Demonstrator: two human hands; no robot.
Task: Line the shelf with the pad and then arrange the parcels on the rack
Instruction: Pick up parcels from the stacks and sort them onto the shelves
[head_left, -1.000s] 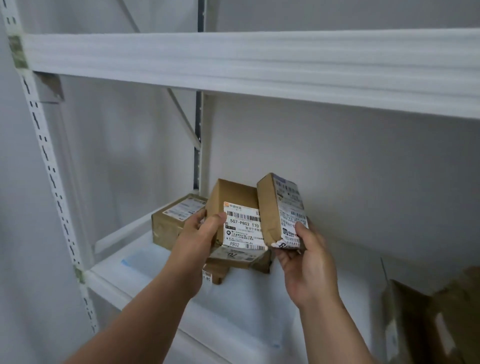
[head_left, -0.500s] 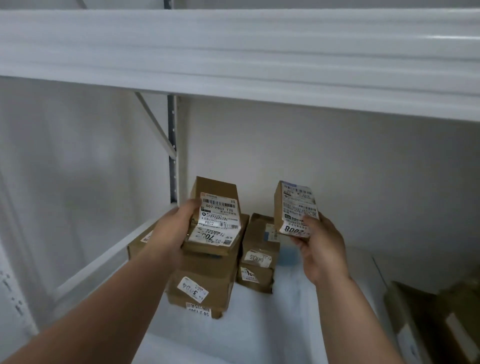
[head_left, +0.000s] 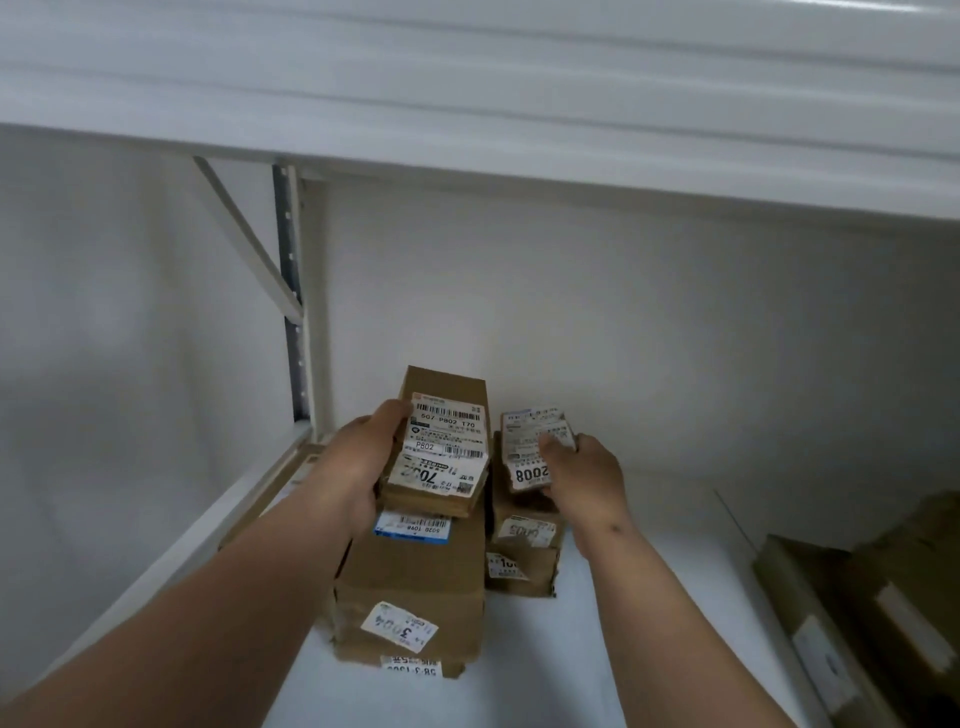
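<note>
Both hands extended forward: left (head_left: 363, 462), right (head_left: 587, 478), fingers curled, gripping.

— What moved in that last second?

— Both hands dropped toward the stacks on the white pad (head_left: 649, 613). The left hand (head_left: 358, 467) carried its labelled parcel (head_left: 441, 447) down until it sat atop the tall left stack (head_left: 410, 582).

— And the other?

— The right hand (head_left: 587, 478) tipped the small parcel (head_left: 535, 449) from upright to nearly flat and lowered it onto the shorter right stack (head_left: 524, 551). The two held parcels, once touching, had parted.
</note>
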